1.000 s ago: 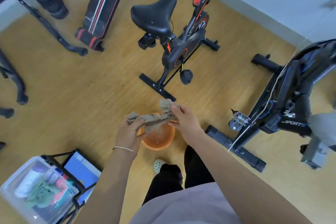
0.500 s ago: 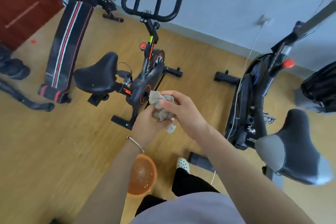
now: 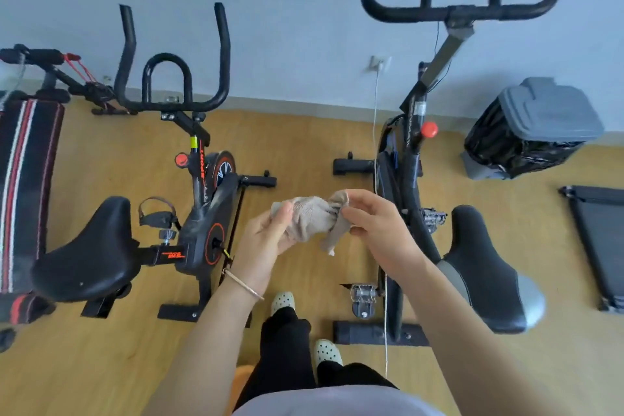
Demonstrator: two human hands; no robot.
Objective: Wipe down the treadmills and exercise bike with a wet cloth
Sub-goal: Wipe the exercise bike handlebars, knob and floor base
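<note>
Cloth (image 3: pixel 309 218), beige knit, crumpled: I see L hand (image 3: pixel 263 243) gripping one end, R hand (image 3: pixel 381 230) pinching the other.

Left exercise bike (image 3: pixel 199 233) — orange "SPORT" up frame post; orange lettering on seat beam unreadable.

Beige cloth (image 3: pixel 312 218); blk/orange bike (image 3: pixel 202 230); blk/grey bike (image 3: pixel 415 179); striped bench (image 3: pixel 23 179).

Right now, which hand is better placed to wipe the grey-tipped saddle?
Likely right: the right hand pinches the cloth nearest the grey-tipped saddle; the left hand, also holding it, lies toward the orange-trimmed bike.
</note>
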